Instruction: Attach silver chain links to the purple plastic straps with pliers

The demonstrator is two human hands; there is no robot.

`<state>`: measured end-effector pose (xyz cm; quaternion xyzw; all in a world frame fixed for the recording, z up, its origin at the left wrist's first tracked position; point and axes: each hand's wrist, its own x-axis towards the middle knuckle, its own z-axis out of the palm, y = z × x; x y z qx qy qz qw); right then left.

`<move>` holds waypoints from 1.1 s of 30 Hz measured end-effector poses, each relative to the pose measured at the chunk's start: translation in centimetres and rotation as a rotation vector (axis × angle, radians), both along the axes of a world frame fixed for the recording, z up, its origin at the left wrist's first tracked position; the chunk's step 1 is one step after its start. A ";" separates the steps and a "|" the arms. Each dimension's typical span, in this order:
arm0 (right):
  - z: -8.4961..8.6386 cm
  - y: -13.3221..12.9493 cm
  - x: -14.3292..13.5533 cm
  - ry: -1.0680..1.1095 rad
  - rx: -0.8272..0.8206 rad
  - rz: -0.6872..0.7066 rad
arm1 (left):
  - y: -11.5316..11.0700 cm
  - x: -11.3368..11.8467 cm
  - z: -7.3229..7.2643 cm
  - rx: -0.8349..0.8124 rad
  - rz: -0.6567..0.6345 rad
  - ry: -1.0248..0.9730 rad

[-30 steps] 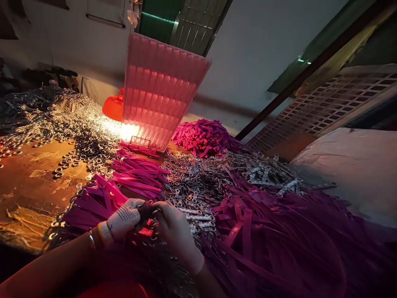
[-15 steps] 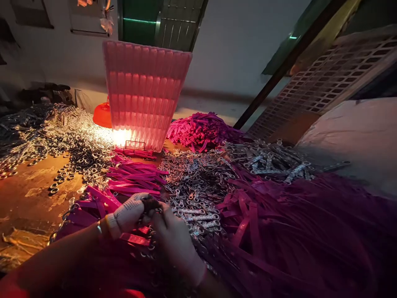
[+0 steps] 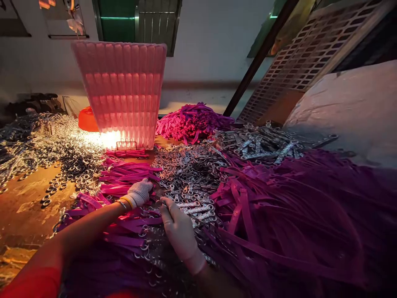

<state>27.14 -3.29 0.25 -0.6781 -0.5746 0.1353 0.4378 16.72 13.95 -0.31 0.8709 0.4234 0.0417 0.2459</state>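
The left hand [image 3: 139, 193], in a dotted white glove, is curled into a loose fist over the upper strap row [image 3: 124, 178]; whether anything is gripped inside cannot be told. The right hand [image 3: 180, 234], in a pale glove, stands just beside it, not touching, with thumb and forefinger extended and their tips close together. A small ring [image 3: 159, 203] shows at these tips; whether it is pinched or only touched is unclear. Directly below the hands lies the lower strap row [image 3: 133, 225], its right-hand ends carrying metal fittings. Judging by this layout, the work is part-way along: the fitted straps appear done, while a large stock remains. To the right of the hands is a pile of metal clasps [image 3: 195, 207], and beyond it a broad heap of purple straps [image 3: 279, 215], on most of which no fittings can be made out. To the left, loose rings [image 3: 82, 167] are spread across the table [image 3: 27, 211]. At the rear, a red lamp [image 3: 87, 120] lights the rings from beside an upright ribbed panel [image 3: 124, 91]; a bundle of magenta straps [image 3: 192, 122] sits to the panel's right.
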 end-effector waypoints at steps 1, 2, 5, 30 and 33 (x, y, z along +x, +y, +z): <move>0.2 0.4 0.1 -0.011 -0.003 0.004 | -0.2 -0.8 0.6 -0.021 0.009 -0.066; 0.4 0.8 0.1 -0.023 -0.003 0.014 | -0.4 -1.8 1.2 -0.056 0.018 -0.129; 1.4 2.1 -0.4 -0.080 0.012 0.072 | -1.8 -5.5 3.0 -0.191 0.030 -0.250; 3.4 -0.1 -4.3 -0.559 -0.203 0.302 | -10.3 -11.2 3.5 -0.457 0.088 -0.492; 2.7 -0.2 -4.4 -0.657 -0.130 0.338 | -10.6 -10.5 3.4 -0.432 0.056 -0.486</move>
